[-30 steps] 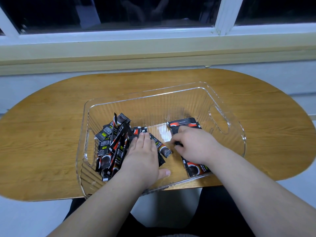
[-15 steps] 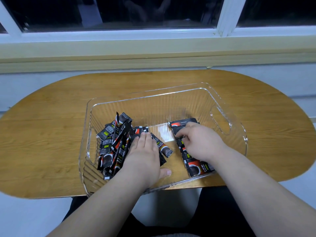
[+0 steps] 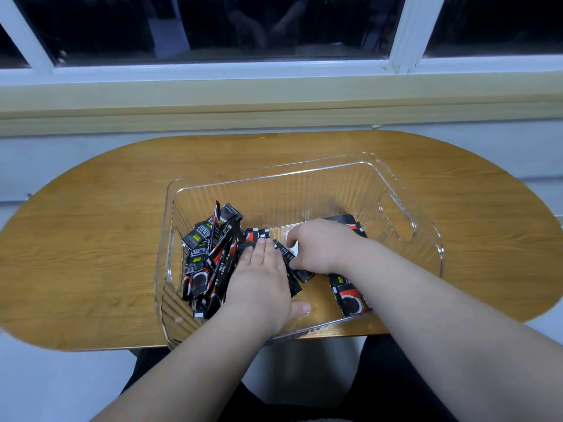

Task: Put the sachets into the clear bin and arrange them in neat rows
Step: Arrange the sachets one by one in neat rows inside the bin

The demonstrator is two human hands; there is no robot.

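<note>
Sachets [image 3: 210,263] — black with red and yellow print, stick-shaped, count not legible. Location: all that show lie inside the clear bin [image 3: 399,190], which stands on the oval wooden table [image 3: 91,245] below a window sill [image 3: 274,99]; none shows on the tabletop around it.

Condition of contents: unsorted for the most part. The main lot is a loose heap against the bin's left wall, pieces crossed and some propped on end. The second lot, the flat group [image 3: 355,300] toward the right near corner, lies level on the bin floor, apparently side by side and lengthwise away from the person; its middle is hidden under the right forearm. One stray sachet [image 3: 301,271] lies slantwise between the two lots.

Left hand [image 3: 259,287]: palm down on the inner edge of the heap, fingers straight and pressed together, thumb [image 3: 301,308] stuck out onto the bare floor of the bin; it grips nothing.

Right hand [image 3: 320,248]: knuckles up, fingers curled downward over the stray sachet; whether fingertips and thumb actually pinch it cannot be told.

Progress, as judged: the putting-in part looks finished — the arranging part is barely begun. One short row appears started on the right; the heap, much the larger share, is yet to be laid out piece by piece beside it
</note>
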